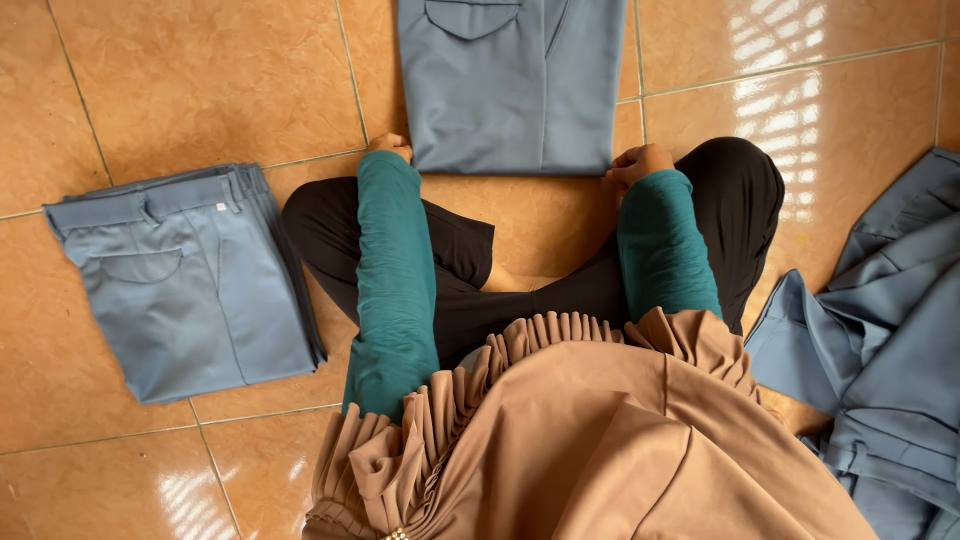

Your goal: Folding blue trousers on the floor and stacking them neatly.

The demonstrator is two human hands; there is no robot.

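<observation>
Tan pleated cloth [600, 440] fills the near foreground, draped over the person's lap and hiding the torso; from under it two teal sleeves [392, 290] reach forward across black-clad crossed legs [470, 300], so the person sits on the tiled floor [200, 90] with the work laid straight ahead, within arm's reach. Beyond the knees, the left hand [390, 147] rests at the near left corner of a folded pair of grey-blue trousers [515, 85] and the right hand [640, 163] at the near right corner; both sets of fingers are curled closed and appear to pinch the near folded edge, though the grip itself is partly hidden; holding both corners at once would keep that edge straight and square. Off to the left, well apart, a neat stack of folded trousers [190, 285] of the same cloth lies flat, pocket upward, seemingly set aside as finished; on the right, a loose heap of unfolded garments [880, 360] of that colour sprawls, near the right knee, handy for picking up.
</observation>
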